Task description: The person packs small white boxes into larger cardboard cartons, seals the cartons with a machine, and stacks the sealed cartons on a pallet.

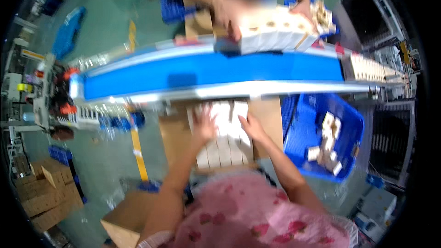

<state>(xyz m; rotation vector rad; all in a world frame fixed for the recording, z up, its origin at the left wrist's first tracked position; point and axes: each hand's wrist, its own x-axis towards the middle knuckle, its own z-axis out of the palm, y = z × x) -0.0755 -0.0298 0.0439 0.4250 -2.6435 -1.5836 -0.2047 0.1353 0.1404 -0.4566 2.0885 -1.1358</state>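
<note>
From where I stand, two bare hands work over an open cardboard box (270, 131) at the centre of the frame, where small white cartons (225, 150) sit packed in close rows. The left hand (205, 127) lies over the upper left of these rows, its fingers spread and loosely extended. The right hand (252, 127) is at their right edge, fingers pointing up and inward; blur means I can't tell whether they grip a carton. The wearer has a pink garment (229, 213) with a red print, low in the frame.

A blue conveyor belt (220, 69) crosses just above the box. Beyond it, at upper centre, a co-worker's hands (227, 16) are at the two ends of a row of pale cartons (275, 40). At right, a blue crate (301, 144) holds loose whitish pieces (327, 140); brown boxes (48, 197) are stacked at lower left.
</note>
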